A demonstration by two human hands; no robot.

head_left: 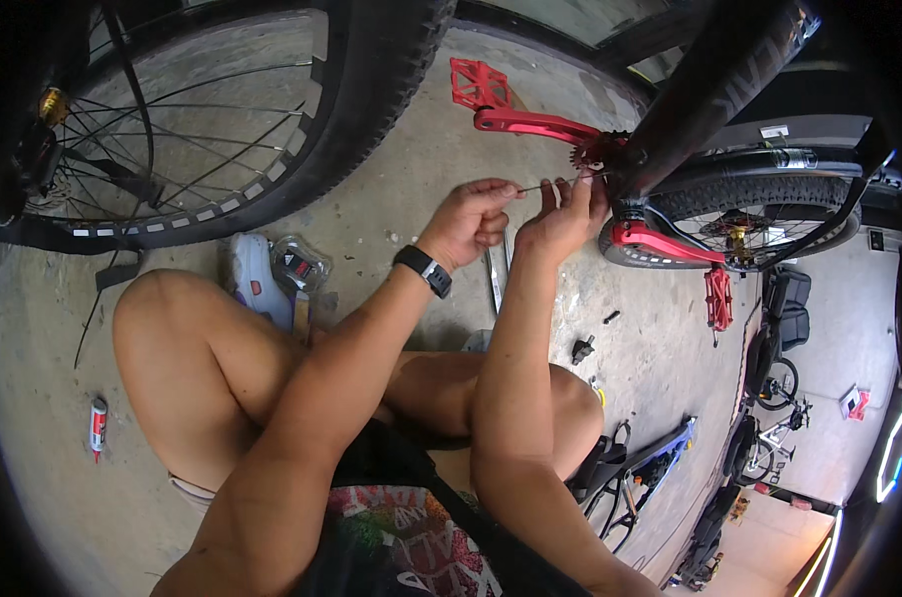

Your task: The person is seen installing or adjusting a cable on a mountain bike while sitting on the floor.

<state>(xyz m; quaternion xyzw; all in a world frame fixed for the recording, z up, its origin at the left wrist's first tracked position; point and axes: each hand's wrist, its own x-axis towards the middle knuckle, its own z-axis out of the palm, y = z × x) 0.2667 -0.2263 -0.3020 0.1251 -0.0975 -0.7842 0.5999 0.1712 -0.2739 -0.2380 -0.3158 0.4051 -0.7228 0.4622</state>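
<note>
My left hand [474, 217], with a black watch on its wrist, pinches the end of a thin dark cable [532, 188]. The cable runs rightward to the underside of a black bike frame [692, 95]. Close against the frame, my right hand [567, 217] has its fingers bent around the cable; their exact grip is partly hidden. Just above them sits a dark chainring [588, 151] with a red crank arm [540, 123] and a red pedal [480, 84]. A second red crank arm [660, 242] and red pedal [717, 298] are to the right.
A large bike wheel [371, 109] fills the upper left. Beyond the frame is another wheel [660, 204]. On the concrete floor lie a small bottle [98, 430], a clear plastic pack [299, 265], a metal tool [495, 279], a black part [583, 348] and a blue-black bike frame [660, 456].
</note>
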